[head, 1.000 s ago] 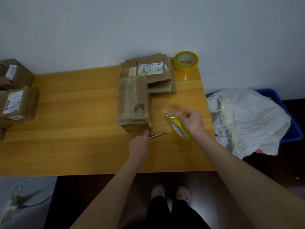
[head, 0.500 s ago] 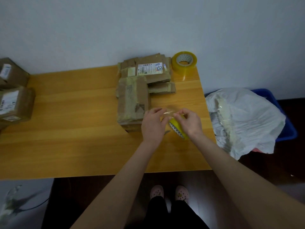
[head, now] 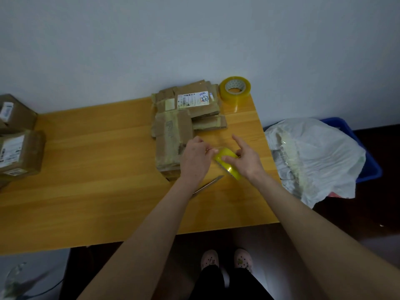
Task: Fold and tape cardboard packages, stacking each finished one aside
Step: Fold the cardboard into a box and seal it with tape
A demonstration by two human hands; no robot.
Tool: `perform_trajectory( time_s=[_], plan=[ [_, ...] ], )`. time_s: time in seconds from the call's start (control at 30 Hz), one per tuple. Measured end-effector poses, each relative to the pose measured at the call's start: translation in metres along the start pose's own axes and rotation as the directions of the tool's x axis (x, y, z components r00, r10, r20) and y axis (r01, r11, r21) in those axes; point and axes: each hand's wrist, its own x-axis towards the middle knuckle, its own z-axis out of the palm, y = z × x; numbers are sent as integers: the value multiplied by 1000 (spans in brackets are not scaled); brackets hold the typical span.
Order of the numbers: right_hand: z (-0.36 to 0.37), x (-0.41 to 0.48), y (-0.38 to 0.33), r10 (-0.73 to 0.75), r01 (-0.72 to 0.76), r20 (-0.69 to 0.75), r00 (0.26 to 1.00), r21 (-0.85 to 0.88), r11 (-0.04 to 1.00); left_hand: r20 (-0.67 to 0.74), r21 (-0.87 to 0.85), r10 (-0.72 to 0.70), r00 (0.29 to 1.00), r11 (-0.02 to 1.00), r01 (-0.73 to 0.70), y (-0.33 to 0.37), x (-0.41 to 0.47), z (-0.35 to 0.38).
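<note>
A yellow roll of clear tape (head: 227,163) is held just above the wooden table (head: 97,174). My right hand (head: 244,158) grips the roll, thumb across its side and index finger sticking up. My left hand (head: 194,156) pinches the loose end of the tape at the roll's left edge. Flattened cardboard packages (head: 173,135) lie in a pile right behind my left hand. More flat cardboard with a white label (head: 192,100) lies farther back. Scissors (head: 207,184) lie on the table, partly under my left wrist.
A second, larger tape roll (head: 235,88) stands at the table's back right corner. Taped boxes (head: 18,152) are stacked at the left edge. Right of the table, a white plastic bag (head: 313,156) covers a blue bin (head: 368,167).
My left hand left the scissors on the table and came up to the roll, taking the tape's end. My right hand turned the roll and its index finger lifted.
</note>
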Motion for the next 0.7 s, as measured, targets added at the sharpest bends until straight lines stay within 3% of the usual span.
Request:
perform_trajectory(
  time_s=[0.1,0.23,0.3,0.37,0.43,0.5,0.57,0.7],
  plan=[
    [5,1,-4,-15,15,-1,1000,-116,993,0,-4,-14,1000,1000,14,-6,-4,-4],
    [21,-11,24,-103,54,-103,989,-395,917,-237,-204,-125,963,976,76,-25,-5,-35],
    [31,-15,46,-124,68,-72,990,-523,850,-335,-247,-154,930,966,71,-46,-5,-55],
    [44,-15,61,-89,79,12,996,-580,810,-343,-218,-165,925,972,93,-67,-15,-64],
    [55,-13,59,-86,81,18,996,-564,822,-293,-213,-240,926,960,182,-89,-32,-60],
    [62,-13,44,-151,97,-73,986,-489,867,-213,-212,-308,927,941,264,-104,-50,-51],
    [72,-19,16,-238,167,-150,960,-378,911,-146,-199,-286,947,946,255,-107,-58,-40],
    [118,-36,-33,-352,348,48,935,-329,878,-66,-158,-166,984,975,154,-95,-45,-22]
  ],
)
